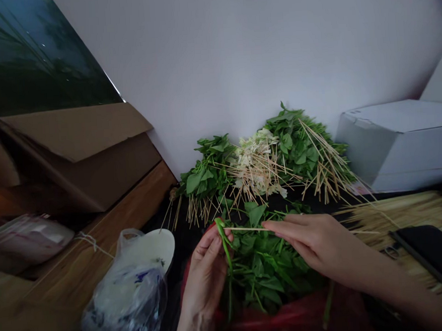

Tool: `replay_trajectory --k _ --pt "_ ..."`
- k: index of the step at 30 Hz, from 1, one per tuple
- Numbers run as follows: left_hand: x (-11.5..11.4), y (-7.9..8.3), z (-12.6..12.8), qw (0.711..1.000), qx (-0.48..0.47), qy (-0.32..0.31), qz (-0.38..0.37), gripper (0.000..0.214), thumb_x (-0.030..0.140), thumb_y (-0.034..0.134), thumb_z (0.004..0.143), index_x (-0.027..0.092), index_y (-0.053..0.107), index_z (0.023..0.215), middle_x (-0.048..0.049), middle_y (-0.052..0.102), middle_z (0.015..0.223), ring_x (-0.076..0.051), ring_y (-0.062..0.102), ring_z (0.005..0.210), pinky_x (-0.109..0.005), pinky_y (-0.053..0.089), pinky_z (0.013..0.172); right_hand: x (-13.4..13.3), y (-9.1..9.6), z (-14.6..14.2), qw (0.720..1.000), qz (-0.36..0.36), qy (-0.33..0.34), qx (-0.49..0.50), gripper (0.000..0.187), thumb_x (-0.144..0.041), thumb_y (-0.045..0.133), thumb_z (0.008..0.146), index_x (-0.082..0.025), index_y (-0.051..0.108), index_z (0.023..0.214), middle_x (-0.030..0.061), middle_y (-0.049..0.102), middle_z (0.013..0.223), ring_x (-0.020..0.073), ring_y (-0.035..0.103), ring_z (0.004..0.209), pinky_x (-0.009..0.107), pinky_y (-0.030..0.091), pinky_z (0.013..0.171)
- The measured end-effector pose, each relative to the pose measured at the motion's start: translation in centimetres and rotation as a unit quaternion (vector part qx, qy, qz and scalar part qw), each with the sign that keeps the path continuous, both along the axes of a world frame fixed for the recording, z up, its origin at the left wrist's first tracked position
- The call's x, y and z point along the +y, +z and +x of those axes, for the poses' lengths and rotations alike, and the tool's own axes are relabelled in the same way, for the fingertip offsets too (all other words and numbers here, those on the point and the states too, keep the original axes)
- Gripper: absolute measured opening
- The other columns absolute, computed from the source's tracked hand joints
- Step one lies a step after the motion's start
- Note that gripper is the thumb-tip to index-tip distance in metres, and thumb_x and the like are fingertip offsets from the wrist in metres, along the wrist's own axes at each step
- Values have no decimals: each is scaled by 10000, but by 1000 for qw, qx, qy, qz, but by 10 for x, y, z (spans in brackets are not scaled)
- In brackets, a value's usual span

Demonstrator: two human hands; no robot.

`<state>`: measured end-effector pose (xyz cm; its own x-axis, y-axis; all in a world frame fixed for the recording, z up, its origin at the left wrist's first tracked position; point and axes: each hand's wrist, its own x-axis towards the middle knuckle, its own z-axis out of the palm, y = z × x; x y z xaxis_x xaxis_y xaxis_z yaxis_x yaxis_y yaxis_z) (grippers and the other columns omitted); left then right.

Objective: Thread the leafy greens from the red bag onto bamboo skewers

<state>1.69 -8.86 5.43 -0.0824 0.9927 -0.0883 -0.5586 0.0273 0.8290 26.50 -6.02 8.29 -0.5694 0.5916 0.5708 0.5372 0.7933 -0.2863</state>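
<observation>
We're in a makeshift food-prep corner here, a home or a stall's back room: skewered greens (266, 157) heaped against a bare wall (235, 48), loose bamboo skewers (398, 213), cardboard boxes (91, 154), a plastic bag (128, 298).

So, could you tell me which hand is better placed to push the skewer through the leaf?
Probably the right: the right hand pinches the skewer, its tip at the folded leaf that the left hand grips.

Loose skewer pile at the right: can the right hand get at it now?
Probably yes: the skewer pile lies just beyond the right hand, with nothing between, though that hand is pinching one skewer.
</observation>
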Motion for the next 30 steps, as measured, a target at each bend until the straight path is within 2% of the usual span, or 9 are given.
replay_trajectory --k 4,10,14,18,24,27,30 --pt "0 1 2 1000 1 2 -10 394 266 802 775 179 715 1150 -91 772 961 -206 731 805 -305 578 752 -1 2 -2 1000 20 -3 9 438 -105 455 912 -269 658 1264 58 758 919 177 689 690 290 563 631" --pt "-2 3 5 999 -2 36 0 281 216 822 745 193 762 1018 -61 779 956 -179 722 850 -274 555 807 -2 3 -3 1000 29 -7 -3 445 -96 440 901 -255 668 1248 60 758 888 183 689 677 298 567 620" --pt "-2 3 6 999 29 20 -7 333 264 800 772 164 749 1086 -87 777 939 -206 722 840 -312 550 816 -3 3 -3 999 30 -7 -28 436 -84 410 905 -190 672 1238 78 745 866 198 701 694 309 572 606" --pt "0 -2 6 1000 22 7 -9 341 269 797 778 157 745 1095 -93 771 938 -204 711 857 -311 538 816 -3 2 -3 999 31 -8 -33 427 -89 415 909 -180 669 1240 83 744 872 198 699 691 309 566 597" --pt "4 -6 3 1000 10 20 -14 251 251 853 701 156 785 923 -61 761 851 -165 685 757 -274 530 746 -7 6 -5 999 2 -13 -40 456 -53 427 881 -203 669 1236 71 749 894 175 698 727 276 551 663" --pt "3 -2 6 1000 28 14 2 223 274 858 692 166 797 877 -49 753 806 -154 671 730 -275 524 752 -9 5 -8 999 -12 -10 -30 417 -58 431 888 -200 691 1182 69 748 881 168 691 716 270 539 679" --pt "0 0 15 997 78 3 25 185 292 878 654 173 796 769 -52 753 770 -194 688 780 -327 524 823 -10 -2 -17 999 -37 8 -22 362 -76 416 914 -195 699 1105 64 740 863 165 681 715 273 522 678"
